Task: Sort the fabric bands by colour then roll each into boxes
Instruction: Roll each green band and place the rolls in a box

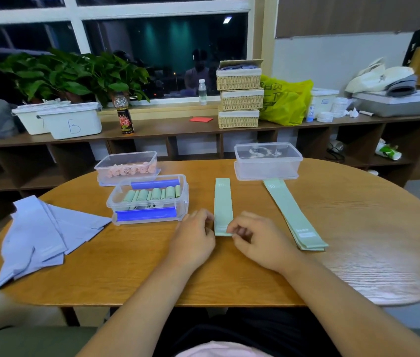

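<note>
Left hand [193, 235] and right hand [255, 240], fingers [232, 228] curled, pinch the near end of a flat pale green fabric band [223, 202] on the wooden worktop [152, 274]. Rolled green bands [156, 194] fill a clear plastic box [185, 199] alongside.

On the oval wooden surface [126, 269], a single green band [223, 202] lies flat, running away from the person. The left hand [193, 239] and the right hand [257, 240] pinch its near end from either side. To the right lies a stack of green bands [293, 217], its far end just beside a lidded clear box [268, 163]. To the left stands an open box of green rolls [149, 199], behind it a box of pink rolls [126, 167]. Blue bands [41, 235] lie spread at far left.
</note>
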{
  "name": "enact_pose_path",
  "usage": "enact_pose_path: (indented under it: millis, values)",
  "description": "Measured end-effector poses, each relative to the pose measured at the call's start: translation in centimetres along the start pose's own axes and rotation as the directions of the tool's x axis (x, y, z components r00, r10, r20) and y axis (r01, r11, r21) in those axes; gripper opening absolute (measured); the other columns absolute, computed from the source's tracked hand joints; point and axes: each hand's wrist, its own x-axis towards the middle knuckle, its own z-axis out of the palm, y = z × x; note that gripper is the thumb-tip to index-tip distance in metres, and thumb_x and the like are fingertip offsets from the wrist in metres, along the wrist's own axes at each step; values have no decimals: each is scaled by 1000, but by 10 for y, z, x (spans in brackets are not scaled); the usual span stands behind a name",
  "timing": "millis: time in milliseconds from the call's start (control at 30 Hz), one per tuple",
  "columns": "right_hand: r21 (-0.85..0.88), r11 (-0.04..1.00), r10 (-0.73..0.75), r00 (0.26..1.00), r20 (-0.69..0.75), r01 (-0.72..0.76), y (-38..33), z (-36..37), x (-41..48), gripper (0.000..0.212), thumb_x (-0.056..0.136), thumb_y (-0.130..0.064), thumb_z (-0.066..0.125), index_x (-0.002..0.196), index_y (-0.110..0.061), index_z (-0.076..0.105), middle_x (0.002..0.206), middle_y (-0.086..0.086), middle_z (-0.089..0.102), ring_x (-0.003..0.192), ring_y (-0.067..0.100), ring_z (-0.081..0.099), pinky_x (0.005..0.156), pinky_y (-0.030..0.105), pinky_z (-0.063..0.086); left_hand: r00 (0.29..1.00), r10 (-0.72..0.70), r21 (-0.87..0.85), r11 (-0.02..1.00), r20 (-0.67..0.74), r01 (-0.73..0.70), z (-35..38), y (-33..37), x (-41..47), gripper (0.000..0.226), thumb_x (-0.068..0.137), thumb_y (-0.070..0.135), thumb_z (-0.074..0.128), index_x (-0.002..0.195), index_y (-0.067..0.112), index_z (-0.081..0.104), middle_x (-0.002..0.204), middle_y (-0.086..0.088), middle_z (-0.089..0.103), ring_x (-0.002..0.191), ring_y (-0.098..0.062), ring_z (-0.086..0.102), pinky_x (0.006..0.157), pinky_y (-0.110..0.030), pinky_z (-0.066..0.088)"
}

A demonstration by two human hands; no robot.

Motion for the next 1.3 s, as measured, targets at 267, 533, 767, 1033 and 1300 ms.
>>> enact_pose_path:
  millis: [267, 533, 767, 1033, 1300]
  values:
    - [-186, 961, 182, 974, -135, -206, 3, -1, -3, 23, 102, -33, 58, 123, -37, 67, 114, -24, 64, 112, 0, 51, 98, 35, 52, 998, -57, -58, 997, 10, 57, -3, -3, -3, 40, 95, 6, 54, 113, 41, 61, 112, 19, 63, 113, -6, 60, 98, -36, 57]
    - [-267, 929, 259, 966, -26, -256, -8, -4, -2, 42, 107, -30, 52, 148, -37, 54, 144, -17, 59, 140, 8, 41, 116, 40, 38, 997, -29, -73, 997, 65, 33, -7, 1, -6, 29, 94, 31, 68, 116, 45, 56, 111, 30, 64, 117, -5, 54, 102, -36, 49]
    - [-270, 930, 260, 966, 5, -249, -12, -6, -3, 43, 107, -26, 52, 149, -36, 53, 149, -15, 55, 144, 8, 39, 119, 41, 36, 995, -74, -132, 988, 73, 83, -10, -4, -10, 38, 95, 29, 72, 124, 45, 54, 114, 28, 65, 119, -5, 58, 103, -37, 52]
    - [-276, 933, 247, 969, 17, -233, -7, -4, -2, 43, 105, -26, 52, 146, -38, 55, 150, -17, 56, 144, 8, 38, 120, 43, 36, 995, -60, -124, 990, 81, 70, -9, -3, -10, 41, 95, 29, 73, 127, 43, 53, 114, 29, 66, 120, -4, 59, 106, -39, 53]
    - [-268, 935, 249, 968, 22, -234, -5, -3, -3, 42, 106, -26, 51, 145, -38, 57, 148, -18, 57, 143, 7, 38, 118, 42, 35, 998, -7, -105, 994, 63, 14, -6, -6, -11, 35, 94, 28, 72, 121, 43, 56, 113, 28, 66, 119, -4, 58, 107, -42, 51]
